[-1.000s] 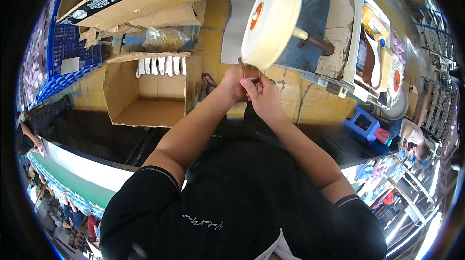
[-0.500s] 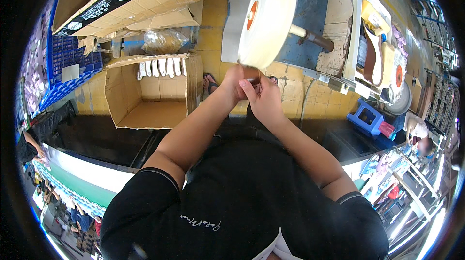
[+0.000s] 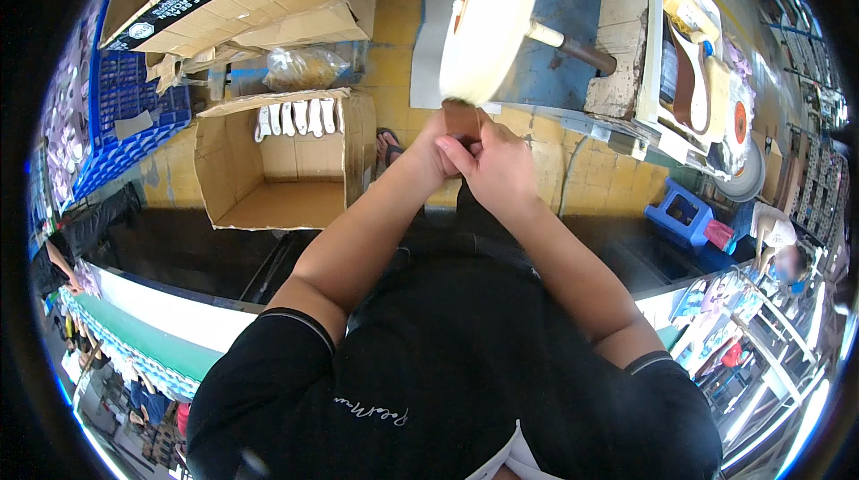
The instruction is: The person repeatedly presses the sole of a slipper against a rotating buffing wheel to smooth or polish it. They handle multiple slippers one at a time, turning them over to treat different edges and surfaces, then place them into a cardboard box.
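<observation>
Both my hands are closed round a brown flat piece (image 3: 462, 120) in front of me; its lower part is hidden by the fingers. My left hand (image 3: 431, 149) grips its left side. On the right, my right hand (image 3: 503, 167) wraps it with the thumb lying across the front. The piece's upper end meets the lower rim of a large white buffing wheel (image 3: 492, 24), which has an orange-brown centre and sits on a shaft (image 3: 583, 54).
An open carton (image 3: 224, 185) to the left holds several white, sole-shaped pieces (image 3: 301, 117) along its far wall. Blue crates (image 3: 134, 113) stand farther left. At right are a white tray (image 3: 653, 59) with brown-and-white soles and a blue stool (image 3: 677, 212). Another person (image 3: 771, 229) sits beyond.
The brown piece has been turned, so more of its flat face shows below the wheel. My right hand has shifted slightly right, and the view has moved a little.
</observation>
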